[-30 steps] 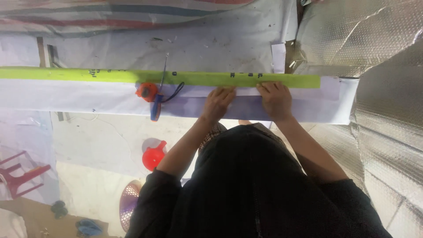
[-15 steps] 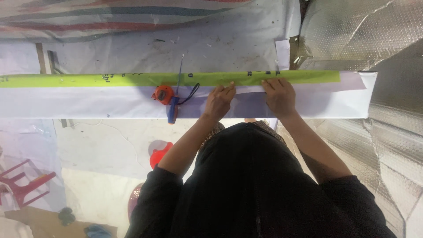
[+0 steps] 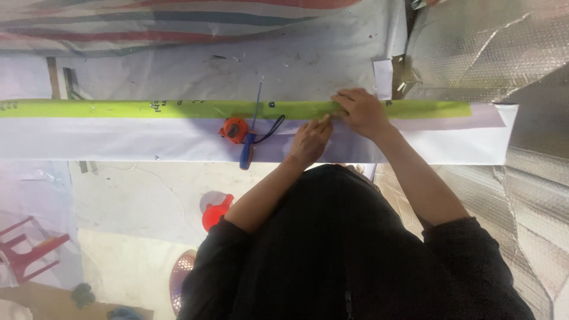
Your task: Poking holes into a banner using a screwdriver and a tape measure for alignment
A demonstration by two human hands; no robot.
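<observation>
A long lime-green strip [image 3: 178,109] runs along the top edge of a white sheet [image 3: 118,139], reaching from nine to three o'clock. The left hand [image 3: 308,142] lies flat on the sheet, fingers together. The right hand [image 3: 361,111] presses the strip, fingers spread. An orange tape measure [image 3: 235,129] and a blue-handled tool [image 3: 248,148] lie just left, toward nine o'clock.

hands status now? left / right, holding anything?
Left hand: open, fingers flat on white sheet, holding nothing.
Right hand: open, pressed on green strip, holding nothing.
</observation>
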